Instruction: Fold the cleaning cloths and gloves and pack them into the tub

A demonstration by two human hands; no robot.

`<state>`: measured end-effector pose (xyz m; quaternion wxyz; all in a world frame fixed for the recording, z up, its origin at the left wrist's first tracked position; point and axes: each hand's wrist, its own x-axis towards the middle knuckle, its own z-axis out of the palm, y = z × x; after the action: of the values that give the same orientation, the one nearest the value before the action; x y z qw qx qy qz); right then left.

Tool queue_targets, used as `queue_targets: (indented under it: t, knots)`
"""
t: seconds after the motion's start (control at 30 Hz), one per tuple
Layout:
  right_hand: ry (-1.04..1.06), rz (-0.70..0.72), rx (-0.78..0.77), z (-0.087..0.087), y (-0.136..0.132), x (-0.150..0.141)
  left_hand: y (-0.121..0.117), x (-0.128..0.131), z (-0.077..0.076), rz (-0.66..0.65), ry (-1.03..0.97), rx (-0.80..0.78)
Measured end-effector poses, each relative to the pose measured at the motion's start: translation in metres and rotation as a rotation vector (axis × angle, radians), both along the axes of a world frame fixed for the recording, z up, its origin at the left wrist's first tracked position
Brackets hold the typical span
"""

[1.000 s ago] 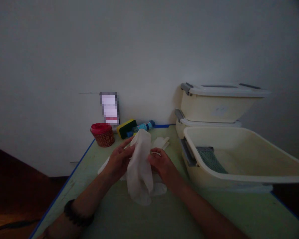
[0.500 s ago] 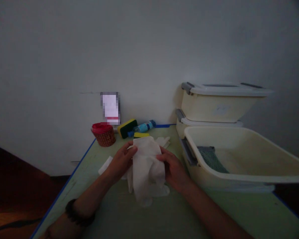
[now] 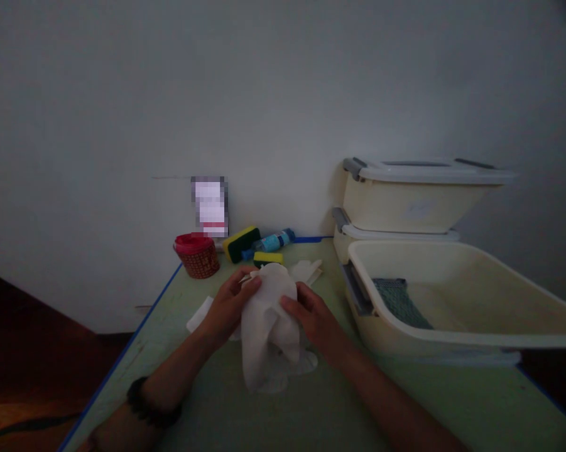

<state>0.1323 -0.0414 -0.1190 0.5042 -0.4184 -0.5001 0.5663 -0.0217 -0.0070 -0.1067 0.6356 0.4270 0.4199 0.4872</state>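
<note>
I have the left fingers (image 3: 251,288) and right fingers (image 3: 293,307) pinching a thin limp white glove (image 3: 266,342) above the middle of the pale-green worktop (image 3: 287,427), where uneven pulling could tear it.

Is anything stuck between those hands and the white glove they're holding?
Nothing visible: the left hand and right hand both touch the white glove directly. The smaller sponge lies beyond it, not in between.
</note>
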Motion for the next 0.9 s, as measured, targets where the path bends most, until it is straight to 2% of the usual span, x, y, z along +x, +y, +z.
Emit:
queue_targets:
  t: [0.13, 0.23, 0.3, 0.4, 0.47, 0.53, 0.63, 0.73, 0.83, 0.9]
  knots:
    - [-0.029, -0.086, 0.110, 0.006, 0.000, -0.005, -0.002, -0.002, 0.002, -0.029, 0.077, 0.134]
    - [-0.141, -0.190, 0.266, 0.033, -0.004, -0.008, -0.001, 0.000, 0.020, 0.015, 0.058, 0.256]
    - [-0.303, -0.225, 0.393, 0.062, -0.010, -0.007, 0.000, 0.003, 0.042, 0.033, 0.041, 0.363]
    - [-0.587, -0.224, 0.599, 0.111, -0.019, -0.001, 0.003, 0.008, 0.087, 0.030, 0.005, 0.532]
    - [-0.720, -0.272, 0.667, 0.138, -0.022, 0.005, 0.002, 0.010, 0.115, 0.065, -0.037, 0.564]
    - [-0.781, -0.278, 0.690, 0.157, -0.024, 0.013, 0.000, 0.010, 0.135, 0.064, -0.026, 0.623]
    - [-0.788, -0.261, 0.684, 0.167, -0.023, 0.025, -0.003, 0.009, 0.147, -0.009, 0.080, 0.716]
    - [-0.841, -0.257, 0.657, 0.164, -0.019, 0.036, -0.006, 0.010, 0.146, -0.087, 0.363, 0.846]
    - [-0.927, -0.204, 0.623, 0.159, -0.017, 0.042, -0.007, 0.011, 0.143, -0.112, 0.696, 0.958]
    - [-0.971, -0.147, 0.559, 0.157, -0.019, 0.044, -0.006, 0.012, 0.141, -0.156, 0.782, 0.984]
